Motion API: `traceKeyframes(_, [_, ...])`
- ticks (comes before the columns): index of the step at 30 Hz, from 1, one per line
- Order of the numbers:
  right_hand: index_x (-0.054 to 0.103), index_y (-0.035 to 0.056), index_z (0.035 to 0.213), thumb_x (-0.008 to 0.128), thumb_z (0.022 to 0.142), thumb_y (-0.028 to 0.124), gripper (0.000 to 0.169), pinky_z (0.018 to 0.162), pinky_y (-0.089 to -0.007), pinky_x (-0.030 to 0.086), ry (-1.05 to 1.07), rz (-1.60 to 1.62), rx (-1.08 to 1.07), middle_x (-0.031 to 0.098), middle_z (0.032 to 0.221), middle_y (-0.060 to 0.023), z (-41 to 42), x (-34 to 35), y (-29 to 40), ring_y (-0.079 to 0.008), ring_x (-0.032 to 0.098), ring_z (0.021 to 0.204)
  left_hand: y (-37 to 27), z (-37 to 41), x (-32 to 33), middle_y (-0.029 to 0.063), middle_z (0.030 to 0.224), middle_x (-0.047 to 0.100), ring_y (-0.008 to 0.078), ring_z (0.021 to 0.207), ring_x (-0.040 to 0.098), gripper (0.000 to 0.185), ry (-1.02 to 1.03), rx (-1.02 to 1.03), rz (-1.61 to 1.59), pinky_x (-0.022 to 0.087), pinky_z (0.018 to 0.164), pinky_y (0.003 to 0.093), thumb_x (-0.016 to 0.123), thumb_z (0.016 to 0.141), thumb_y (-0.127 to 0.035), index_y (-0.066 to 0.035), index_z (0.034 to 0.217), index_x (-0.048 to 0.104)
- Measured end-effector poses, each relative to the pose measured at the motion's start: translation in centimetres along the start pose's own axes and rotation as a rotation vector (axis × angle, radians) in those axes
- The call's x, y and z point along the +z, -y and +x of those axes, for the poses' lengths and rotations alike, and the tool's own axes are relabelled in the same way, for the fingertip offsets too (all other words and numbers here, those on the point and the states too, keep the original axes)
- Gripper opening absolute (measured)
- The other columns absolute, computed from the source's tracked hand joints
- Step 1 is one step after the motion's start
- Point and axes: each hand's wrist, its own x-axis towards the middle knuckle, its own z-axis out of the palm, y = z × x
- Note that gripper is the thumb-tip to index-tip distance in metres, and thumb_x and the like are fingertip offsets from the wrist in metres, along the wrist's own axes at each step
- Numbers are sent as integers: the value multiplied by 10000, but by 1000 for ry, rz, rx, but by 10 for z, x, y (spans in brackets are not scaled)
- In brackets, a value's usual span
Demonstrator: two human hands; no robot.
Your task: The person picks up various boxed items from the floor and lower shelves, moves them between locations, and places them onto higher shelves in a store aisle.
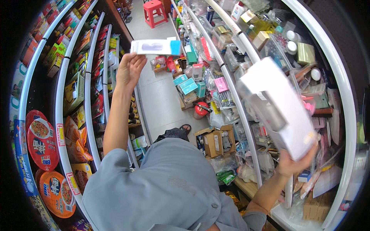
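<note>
My left hand [130,69] is raised over the aisle, its fingers at the lower left corner of a slim white carton [157,47]. That carton has a blue end and a dark elongated picture on its side, and it is slightly blurred. On the right, my right hand [299,163] grips the bottom end of a larger white box [299,132]. This box tilts in front of the right shelves and has a cut-out window with something greyish behind it. Motion blur hides what that content is.
Left shelves [60,95] hold packaged food, including red [42,141] and orange noodle bowls [56,193]. Right shelves [248,138] are crowded with toiletries and small boxes. Teal boxes [188,86], a red round container [201,109] and an open cardboard box [215,143] line the aisle. A red stool [155,13] stands beyond.
</note>
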Motion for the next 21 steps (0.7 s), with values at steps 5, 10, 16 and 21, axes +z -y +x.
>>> traceKeyframes(5, [479,-28,1286,813,734,151,670,975,-348,467,353,521,387,536,1206,-108,-35,118,-14,-198,557,1128,6,4,-74,119,974,704,228,918,740,266,-189,-62,1,645,864,335,692,911,-150,31,1082,599])
traceKeyframes(10, [482,-11,1294,814,813,64,590,827,-281,537,479,564,865,599,1095,-74,-111,223,-60,-154,627,958,64,38,-144,111,958,709,213,883,741,208,-277,-234,-9,645,840,317,677,921,-143,12,1042,613])
traceKeyframes(16, [474,-25,1281,868,785,146,656,776,-317,519,430,337,1026,602,1010,-64,-207,385,-144,-141,581,844,130,79,-222,100,953,696,219,881,716,161,-391,-567,4,626,838,337,667,926,-154,-20,1008,634])
traceKeyframes(21, [450,-47,1258,889,742,151,705,798,-334,520,255,259,1144,605,1065,-112,-217,510,-155,-166,616,892,167,120,-257,57,945,662,195,863,675,146,-434,-770,226,593,822,326,668,919,-185,-74,988,603])
